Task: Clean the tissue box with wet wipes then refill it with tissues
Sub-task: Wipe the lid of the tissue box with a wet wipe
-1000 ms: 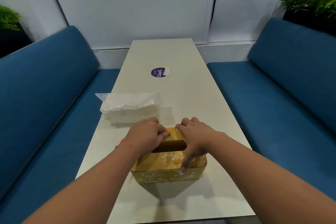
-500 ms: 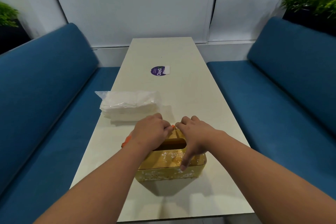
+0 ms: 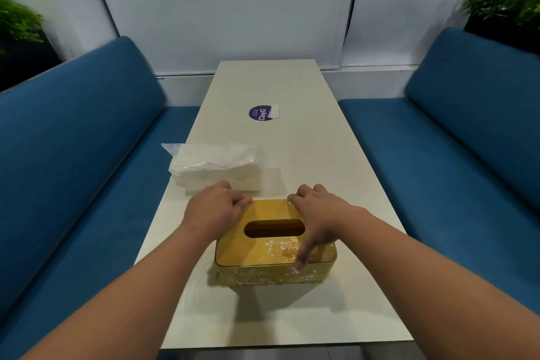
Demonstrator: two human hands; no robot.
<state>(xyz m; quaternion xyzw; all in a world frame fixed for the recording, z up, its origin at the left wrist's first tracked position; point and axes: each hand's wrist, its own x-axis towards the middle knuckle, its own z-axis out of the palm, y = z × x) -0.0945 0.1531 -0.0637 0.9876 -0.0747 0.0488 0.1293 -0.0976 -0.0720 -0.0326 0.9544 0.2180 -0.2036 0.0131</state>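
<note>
The two hands have been drawn apart since half a second ago: then they met over the slot, now each is set at its own far corner of the lid. The left hand (image 3: 214, 210) is seen curled over the far-left corner of the yellow speckled rectangular tissue box (image 3: 274, 245), its fingers (image 3: 241, 202) clenched on the lid's edge. The right hand (image 3: 320, 213) is clamped on the far-right side, fingers hooked over the back edge and the thumb stretched down to the front rim. The box sits at the near end of the long cream desk (image 3: 292, 149), its oval slot uncovered and dark; whether anything lies inside cannot be told. The lid is probably about to be lifted off, so refilling or wiping is judged not yet done.

Counted left to right: one clear-wrapped white tissue pack (image 3: 216, 165), just beyond the left hand; one tissue box; one round purple sticker (image 3: 260, 112) further up the desk; two hands.
</note>
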